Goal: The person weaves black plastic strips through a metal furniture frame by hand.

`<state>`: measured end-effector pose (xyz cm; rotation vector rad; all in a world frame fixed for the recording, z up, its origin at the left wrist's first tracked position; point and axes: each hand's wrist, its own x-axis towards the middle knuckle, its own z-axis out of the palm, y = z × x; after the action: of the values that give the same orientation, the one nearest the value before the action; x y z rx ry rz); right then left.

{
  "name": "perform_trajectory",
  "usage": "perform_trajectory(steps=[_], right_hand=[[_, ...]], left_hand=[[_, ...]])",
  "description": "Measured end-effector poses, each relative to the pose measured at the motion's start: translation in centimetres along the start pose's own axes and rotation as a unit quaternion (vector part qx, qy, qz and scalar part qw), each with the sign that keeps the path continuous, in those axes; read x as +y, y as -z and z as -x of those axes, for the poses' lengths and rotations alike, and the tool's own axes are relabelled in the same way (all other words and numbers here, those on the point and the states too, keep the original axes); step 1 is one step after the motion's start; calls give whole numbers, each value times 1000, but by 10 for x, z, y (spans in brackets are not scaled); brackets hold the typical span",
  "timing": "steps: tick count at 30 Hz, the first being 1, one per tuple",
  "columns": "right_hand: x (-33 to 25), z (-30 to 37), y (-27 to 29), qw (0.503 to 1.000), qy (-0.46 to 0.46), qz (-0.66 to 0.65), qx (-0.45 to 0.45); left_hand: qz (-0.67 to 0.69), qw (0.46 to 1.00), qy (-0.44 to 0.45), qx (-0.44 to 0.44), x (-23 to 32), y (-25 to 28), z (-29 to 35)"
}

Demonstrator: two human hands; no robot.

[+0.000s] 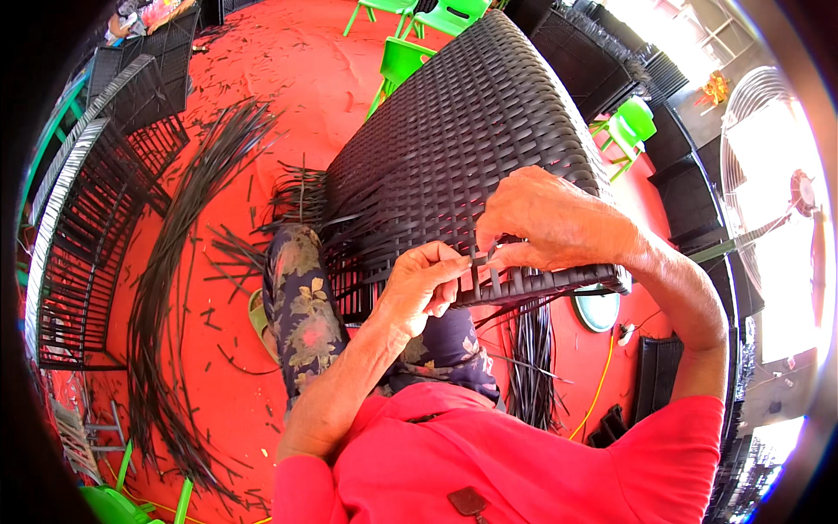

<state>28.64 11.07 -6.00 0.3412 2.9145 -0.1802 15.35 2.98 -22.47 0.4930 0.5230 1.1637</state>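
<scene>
A large black woven wicker panel [454,113] tilts up in front of me, its near edge across my lap. Its weave is tight over the upper part and more open near the lower edge, where loose strip ends hang out at the left. My left hand [426,284] pinches a short dark strip [478,260] between thumb and forefinger at that edge. Close beside it, my right hand [546,223] bends over the weave, thumb and fingers closed at the same strip. Its fingertips are partly hidden by the hand itself.
Long black strips [166,288] lie in a heap on the red floor at left, with another bundle [532,367] below the panel. Black wicker frames [83,253] stand far left. Green chairs [628,127] stand beyond the panel. A large fan [777,183] is at right; a yellow cable [598,393] crosses the floor.
</scene>
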Motion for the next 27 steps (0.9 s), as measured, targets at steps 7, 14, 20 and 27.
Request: perform_trajectory(steps=[7, 14, 20, 27], right_hand=[[-5, -5, 1, 993, -63, 42, -91], [-12, -36, -12, 973, -86, -35, -213], [-13, -39, -25, 913, -211, -278, -211], [-17, -50, -10, 874, -335, -229, -267]], left_hand=[[-60, 996, 49, 33, -16, 34, 11], [-23, 1000, -18, 5, -16, 43, 18], [-14, 999, -40, -27, -9, 39, 24], [-153, 984, 38, -77, -3, 32, 20]])
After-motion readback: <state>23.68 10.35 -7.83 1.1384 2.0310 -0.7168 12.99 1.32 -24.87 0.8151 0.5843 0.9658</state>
